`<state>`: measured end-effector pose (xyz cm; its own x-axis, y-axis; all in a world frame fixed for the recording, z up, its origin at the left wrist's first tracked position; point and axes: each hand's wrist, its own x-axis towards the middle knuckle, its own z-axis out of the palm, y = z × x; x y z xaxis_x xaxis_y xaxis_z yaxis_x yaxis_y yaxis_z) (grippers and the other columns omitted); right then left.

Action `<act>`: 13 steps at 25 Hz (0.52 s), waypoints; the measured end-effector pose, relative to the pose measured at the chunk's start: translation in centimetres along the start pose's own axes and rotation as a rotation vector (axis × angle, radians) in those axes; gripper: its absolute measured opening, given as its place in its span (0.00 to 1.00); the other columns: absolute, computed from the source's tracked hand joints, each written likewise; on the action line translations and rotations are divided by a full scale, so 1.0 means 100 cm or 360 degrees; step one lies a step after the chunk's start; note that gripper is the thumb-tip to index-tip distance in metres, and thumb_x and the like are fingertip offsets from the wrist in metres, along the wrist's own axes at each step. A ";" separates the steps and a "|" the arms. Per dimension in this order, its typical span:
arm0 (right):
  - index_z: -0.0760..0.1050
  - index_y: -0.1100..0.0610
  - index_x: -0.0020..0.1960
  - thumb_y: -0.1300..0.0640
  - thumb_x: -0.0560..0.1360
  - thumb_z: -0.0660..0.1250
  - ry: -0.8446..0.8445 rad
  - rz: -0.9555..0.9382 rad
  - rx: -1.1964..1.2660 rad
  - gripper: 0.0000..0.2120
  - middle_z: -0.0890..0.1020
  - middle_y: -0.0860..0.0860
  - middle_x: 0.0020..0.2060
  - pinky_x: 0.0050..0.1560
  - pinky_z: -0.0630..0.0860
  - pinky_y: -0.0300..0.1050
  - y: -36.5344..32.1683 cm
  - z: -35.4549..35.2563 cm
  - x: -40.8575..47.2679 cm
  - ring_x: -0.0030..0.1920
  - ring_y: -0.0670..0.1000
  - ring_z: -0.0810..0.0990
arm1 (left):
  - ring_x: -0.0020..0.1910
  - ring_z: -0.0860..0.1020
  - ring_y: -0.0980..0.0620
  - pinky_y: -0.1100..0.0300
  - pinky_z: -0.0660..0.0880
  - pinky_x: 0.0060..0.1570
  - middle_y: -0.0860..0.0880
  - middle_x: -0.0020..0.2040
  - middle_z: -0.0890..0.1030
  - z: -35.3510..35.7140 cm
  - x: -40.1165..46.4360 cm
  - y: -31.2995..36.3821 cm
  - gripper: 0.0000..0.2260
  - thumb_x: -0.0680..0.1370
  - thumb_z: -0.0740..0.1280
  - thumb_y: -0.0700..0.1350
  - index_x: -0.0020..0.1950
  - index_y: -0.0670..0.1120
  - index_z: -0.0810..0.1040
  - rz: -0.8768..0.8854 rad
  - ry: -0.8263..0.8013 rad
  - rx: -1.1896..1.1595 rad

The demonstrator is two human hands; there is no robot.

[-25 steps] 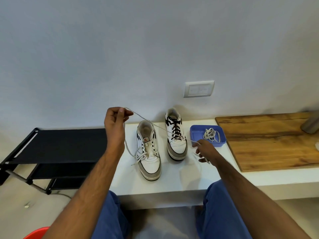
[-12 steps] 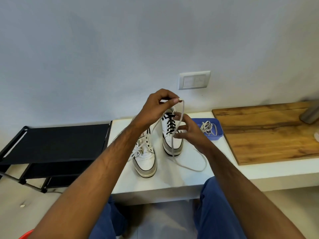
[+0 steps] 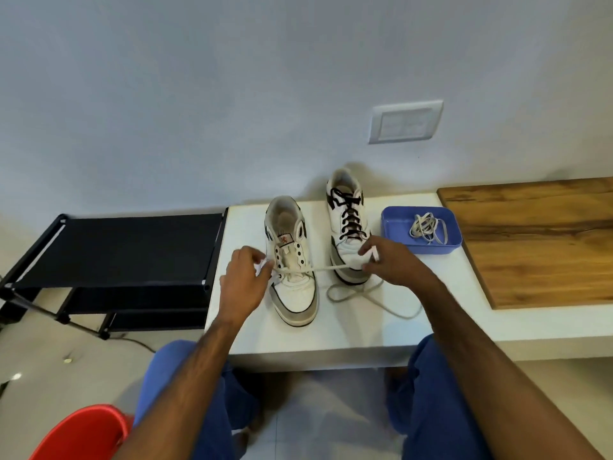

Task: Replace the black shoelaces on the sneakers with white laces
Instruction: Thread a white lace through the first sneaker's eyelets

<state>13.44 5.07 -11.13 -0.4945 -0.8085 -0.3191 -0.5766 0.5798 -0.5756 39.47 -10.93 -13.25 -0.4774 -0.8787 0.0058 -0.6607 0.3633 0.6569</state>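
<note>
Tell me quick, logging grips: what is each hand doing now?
Left hand: pinching one end of the white lace.
Right hand: pinching its other end.

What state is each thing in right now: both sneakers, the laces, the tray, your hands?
Left white sneaker: black lace out, white lace only through bottom eyelets.
Right white sneaker: still laced black.
White flat shoelace: pulled taut between hands, slack looped on white bench.
Blue plastic tray: holds a bundled white lace.
Left hand: pinching lace end.
Right hand: pinching lace.
</note>
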 end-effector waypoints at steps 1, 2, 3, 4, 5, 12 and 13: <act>0.74 0.49 0.62 0.50 0.75 0.73 -0.0147 0.0096 -0.0490 0.18 0.80 0.46 0.46 0.60 0.70 0.50 -0.001 -0.003 -0.005 0.53 0.53 0.78 | 0.49 0.78 0.52 0.40 0.76 0.55 0.55 0.51 0.76 0.006 -0.006 -0.012 0.07 0.82 0.64 0.56 0.51 0.54 0.71 -0.0124 -0.0008 -0.0009; 0.71 0.48 0.67 0.46 0.74 0.73 -0.0256 0.0179 -0.0933 0.24 0.80 0.48 0.55 0.67 0.64 0.56 -0.003 -0.005 -0.008 0.63 0.55 0.74 | 0.48 0.78 0.51 0.39 0.75 0.56 0.54 0.49 0.77 0.010 -0.009 -0.020 0.10 0.83 0.62 0.58 0.50 0.52 0.72 -0.0210 -0.0017 -0.0015; 0.68 0.48 0.71 0.43 0.73 0.74 -0.0301 0.0219 -0.1230 0.29 0.77 0.50 0.63 0.71 0.59 0.60 -0.007 -0.005 -0.010 0.70 0.57 0.69 | 0.47 0.78 0.51 0.39 0.74 0.58 0.54 0.47 0.78 0.012 -0.011 -0.024 0.12 0.83 0.60 0.59 0.49 0.51 0.72 -0.0266 -0.0059 -0.0004; 0.67 0.48 0.72 0.42 0.73 0.73 -0.0251 0.0178 -0.1351 0.32 0.73 0.51 0.68 0.71 0.57 0.62 -0.017 -0.003 -0.013 0.72 0.58 0.65 | 0.46 0.78 0.51 0.40 0.72 0.59 0.54 0.45 0.79 0.012 -0.012 -0.024 0.15 0.83 0.57 0.61 0.48 0.51 0.72 -0.0289 -0.0135 0.0031; 0.67 0.48 0.72 0.43 0.74 0.73 -0.0142 0.0048 -0.1314 0.31 0.71 0.51 0.69 0.70 0.57 0.61 -0.030 0.002 -0.014 0.72 0.58 0.64 | 0.45 0.79 0.52 0.41 0.71 0.59 0.54 0.43 0.80 0.011 -0.012 -0.023 0.18 0.83 0.55 0.62 0.47 0.50 0.73 -0.0289 -0.0225 0.0071; 0.77 0.47 0.65 0.47 0.79 0.68 0.0172 -0.0653 -0.0289 0.15 0.77 0.48 0.55 0.59 0.72 0.57 -0.087 0.097 0.013 0.59 0.54 0.74 | 0.43 0.82 0.54 0.45 0.79 0.52 0.55 0.42 0.83 0.022 -0.005 -0.022 0.13 0.82 0.63 0.58 0.48 0.51 0.79 -0.0087 -0.0469 -0.0187; 0.78 0.48 0.64 0.48 0.79 0.69 0.0241 -0.0648 -0.0312 0.14 0.77 0.49 0.53 0.57 0.74 0.58 -0.083 0.104 0.017 0.57 0.55 0.75 | 0.42 0.82 0.54 0.46 0.80 0.51 0.55 0.41 0.83 0.023 -0.004 -0.021 0.12 0.83 0.63 0.56 0.47 0.51 0.79 -0.0065 -0.0450 -0.0217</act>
<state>24.13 -2.17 -14.68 -0.2836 -0.9586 0.0249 -0.8480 0.2385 -0.4733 39.78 -10.61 -16.36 -0.6069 -0.7636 -0.2203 -0.6080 0.2676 0.7474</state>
